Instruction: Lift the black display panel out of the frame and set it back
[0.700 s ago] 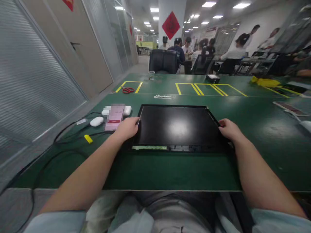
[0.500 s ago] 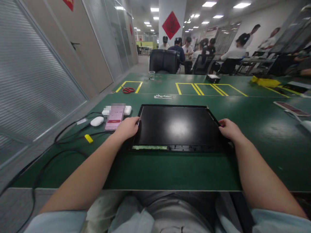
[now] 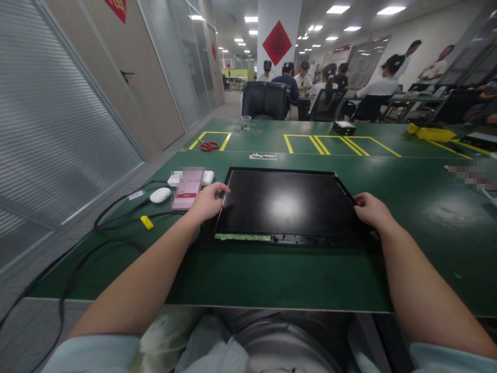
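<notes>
A flat black display panel (image 3: 267,204) lies on the green table in front of me, its screen side up and reflecting a bright patch of light. Along its near edge runs a green circuit strip (image 3: 243,238). My left hand (image 3: 207,203) is at the panel's left edge, fingers bent and their tips just over the border. At the opposite side, my right hand (image 3: 370,211) is closed around the right edge, with its thumb on the near side. The undersides of both grips are hidden.
Left of the panel are a phone (image 3: 187,194), a white mouse (image 3: 160,195), a yellow piece (image 3: 147,223) and black cables (image 3: 99,217). Farther back are red scissors (image 3: 208,146), small white parts (image 3: 264,156), a clear cup (image 3: 246,123) and a black box (image 3: 344,128). People sit beyond.
My left fingertips have risen slightly and reach a little farther over the panel's left border. The right hand keeps its place on the edge. The whole view has shifted slightly.
</notes>
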### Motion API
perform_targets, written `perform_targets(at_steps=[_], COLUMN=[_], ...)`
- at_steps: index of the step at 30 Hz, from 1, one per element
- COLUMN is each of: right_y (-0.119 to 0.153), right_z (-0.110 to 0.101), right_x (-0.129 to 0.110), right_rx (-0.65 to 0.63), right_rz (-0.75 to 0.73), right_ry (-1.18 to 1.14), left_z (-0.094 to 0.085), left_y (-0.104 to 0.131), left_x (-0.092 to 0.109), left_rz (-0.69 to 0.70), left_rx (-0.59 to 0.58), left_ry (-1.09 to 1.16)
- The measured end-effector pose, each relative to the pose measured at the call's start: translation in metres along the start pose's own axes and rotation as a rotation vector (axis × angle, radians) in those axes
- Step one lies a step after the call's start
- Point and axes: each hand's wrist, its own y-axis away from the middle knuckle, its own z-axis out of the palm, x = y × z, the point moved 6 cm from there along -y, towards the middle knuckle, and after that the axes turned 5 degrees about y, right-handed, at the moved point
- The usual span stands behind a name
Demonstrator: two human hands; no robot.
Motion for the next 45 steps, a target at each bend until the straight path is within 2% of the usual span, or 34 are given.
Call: perform_targets(at_steps=[3,5,9,15,20,24,35,45], right_y=[0.001,0.002,0.002,0.001,0.001,0.0,-0.003,0.001], right_z=[-0.001,-0.002,-0.003,-0.003,-0.004,-0.002,0.0,0.001], right_x=[-0.001,-0.002,-0.003,-0.003,-0.003,-0.003,0.0,-0.001], right_rx=[-0.007,-0.013,-0.016,-0.025,-0.031,-0.04,0.002,-0.023], right_rz=[0.0,0.002,0.002,0.008,0.014,0.008,-0.014,-0.003], right_ry=[0.01,0.015,0.027,0.038,0.041,0.047,0.023,0.007], left_z=[0.003,0.003,0.004,0.002,0.003,0.005,0.004,0.007], left_y=[0.003,0.007,0.012,0.009,0.007,0.009,0.008,0.005], left_x=[0.002,0.007,0.011,-0.002,-0.004,-0.002,-0.006,-0.007], left_rz=[-0.115,-0.161,-0.259,-0.45,-0.55,-0.563,-0.499,-0.525], left_rx=[0.027,0.05,0.076,0.151,0.135,0.096,0.083,0.133], left_ry=[0.3,0.417,0.555,0.754,0.892,0.851,0.809,0.933])
